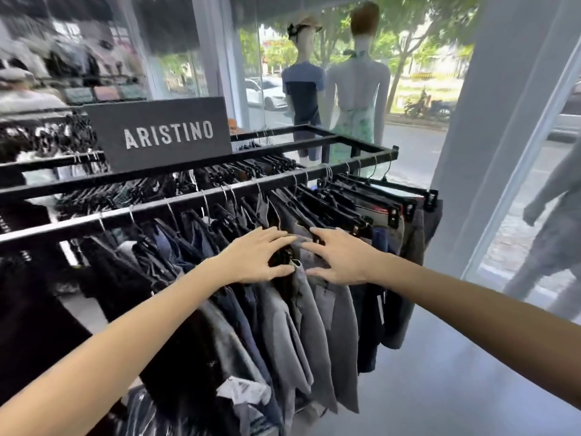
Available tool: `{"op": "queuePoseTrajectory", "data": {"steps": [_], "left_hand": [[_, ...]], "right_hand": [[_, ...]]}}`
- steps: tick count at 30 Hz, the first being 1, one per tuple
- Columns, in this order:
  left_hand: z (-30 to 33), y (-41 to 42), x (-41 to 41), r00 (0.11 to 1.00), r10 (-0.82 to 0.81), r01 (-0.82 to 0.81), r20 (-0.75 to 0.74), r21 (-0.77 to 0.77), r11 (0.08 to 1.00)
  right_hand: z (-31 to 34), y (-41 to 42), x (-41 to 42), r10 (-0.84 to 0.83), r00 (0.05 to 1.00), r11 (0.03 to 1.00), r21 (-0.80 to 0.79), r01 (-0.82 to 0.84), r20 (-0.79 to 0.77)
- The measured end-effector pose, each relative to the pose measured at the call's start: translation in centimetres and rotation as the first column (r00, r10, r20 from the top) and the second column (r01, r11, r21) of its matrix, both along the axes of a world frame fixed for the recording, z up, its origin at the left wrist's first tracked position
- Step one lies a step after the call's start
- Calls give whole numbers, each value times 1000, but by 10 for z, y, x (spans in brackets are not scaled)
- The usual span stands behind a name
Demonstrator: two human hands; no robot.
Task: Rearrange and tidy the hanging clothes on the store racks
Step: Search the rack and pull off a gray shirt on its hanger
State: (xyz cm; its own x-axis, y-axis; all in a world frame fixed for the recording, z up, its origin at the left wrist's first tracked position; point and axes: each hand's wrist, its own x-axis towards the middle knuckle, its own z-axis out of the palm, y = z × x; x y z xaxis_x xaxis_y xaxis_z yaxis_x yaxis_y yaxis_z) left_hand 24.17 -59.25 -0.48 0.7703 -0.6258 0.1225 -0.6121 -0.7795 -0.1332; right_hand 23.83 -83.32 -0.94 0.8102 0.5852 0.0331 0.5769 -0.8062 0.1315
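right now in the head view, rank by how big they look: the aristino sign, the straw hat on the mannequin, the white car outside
1. ARISTINO sign, by far the largest.
2. White car.
3. Straw hat.
The car and hat look close in size, and the car is much farther away, so apparent size misleads.

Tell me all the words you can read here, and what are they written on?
"ARISTINO": white capital letters on the dark sign board standing on top of the clothes rack.
The small tag on the grey trousers between the two hands is too small to read.
Nothing else is readable.
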Motion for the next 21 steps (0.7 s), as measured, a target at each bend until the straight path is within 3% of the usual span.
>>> {"op": "queuePoseTrajectory", "data": {"steps": [6, 11, 15, 21], "left_hand": [[-14, 16, -4, 994, 109, -108, 25, -50, 993], [-19, 23, -13, 953, 294, -288, 69, -86, 954], [-19, 28, -22, 947, 317, -313, 44, -84, 946], [-19, 42, -35, 922, 379, -372, 78, -90, 924]], "right_hand": [[3, 3, -4, 7, 998, 999, 53, -10, 62], [-2, 9, -3, 205, 977, 970, 122, -211, 64], [-2, 16, -2, 231, 972, 952, 195, -234, 35], [-5, 31, 9, 268, 946, 926, 221, -305, 183]]}}
